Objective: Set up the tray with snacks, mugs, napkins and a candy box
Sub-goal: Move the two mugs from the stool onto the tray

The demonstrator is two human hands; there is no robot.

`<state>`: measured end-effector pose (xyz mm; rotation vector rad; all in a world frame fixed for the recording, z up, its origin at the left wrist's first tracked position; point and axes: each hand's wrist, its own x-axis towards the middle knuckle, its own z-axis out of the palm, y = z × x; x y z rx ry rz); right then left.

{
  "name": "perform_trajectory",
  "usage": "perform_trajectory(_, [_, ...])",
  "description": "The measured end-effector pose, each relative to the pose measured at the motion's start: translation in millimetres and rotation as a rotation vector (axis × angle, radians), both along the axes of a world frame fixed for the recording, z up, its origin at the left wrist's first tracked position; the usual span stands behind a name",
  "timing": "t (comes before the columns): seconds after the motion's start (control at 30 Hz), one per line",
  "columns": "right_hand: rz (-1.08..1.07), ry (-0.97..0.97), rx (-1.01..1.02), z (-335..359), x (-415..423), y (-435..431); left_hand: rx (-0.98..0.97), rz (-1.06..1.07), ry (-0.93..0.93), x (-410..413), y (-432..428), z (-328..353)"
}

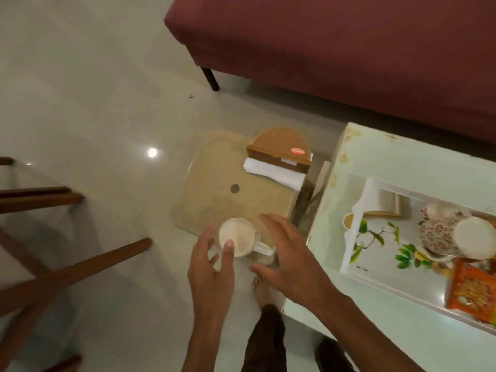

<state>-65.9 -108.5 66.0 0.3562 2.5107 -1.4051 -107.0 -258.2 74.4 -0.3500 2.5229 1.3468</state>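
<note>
Head view, looking down: at the far left we see the brown wooden legs of a chair (40, 200) on the pale tiled floor (94, 89). Near the middle stands a low beige square stool (214, 178). On its far corner a brown semicircular candy box (279, 149) lies on a stack of white paper napkins (276, 175). At the stool's near edge sits a white mug with a floral side and a handle (237, 236), the handle pointing right. Our left hand (212, 267) hovers spread over the mug's near rim, fingers apart, gripping nothing; whether a fingertip touches the rim we cannot tell. Our right hand (287, 253) is spread just right of the handle, also holding nothing. Further right is a pale green glass-topped table (362, 157) carrying a white rectangular tray printed with green leaves (375, 237). In the tray we see a folded white napkin (375, 197), a floral mug lying on its side (440, 234) and an orange snack packet (472, 288). A maroon sofa (349, 49) fills the top right.
</note>
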Motion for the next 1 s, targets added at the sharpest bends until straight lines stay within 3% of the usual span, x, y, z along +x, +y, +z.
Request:
perform_trajectory(0.27, [0.058, -0.016, 0.114, -41.6, -23.4, -36.4, 0.159, 0.16, -0.234, -6.3, -2.0, -31.5])
perform_trajectory(0.5, [-0.05, 0.032, 0.064, -50.0, -28.7, -39.3, 0.083, 0.114, -0.178, -5.5, -3.6, -38.9])
perform_trajectory(0.67, [-0.268, 0.026, 0.027, -31.5, -12.3, -24.6, 0.054, -0.034, -0.126, -6.4, 15.3, -22.2])
perform_trajectory(0.83, [-0.619, 0.053, 0.036, -5.2, 34.2, 18.8, 0.23, -0.261, -0.124, 11.3, 72.2, 1.0])
perform_trajectory(1.0, [-0.833, 0.053, 0.164, 2.2, 94.9, 82.3, 0.335, -0.391, -0.167, 57.3, 150.4, -0.1])
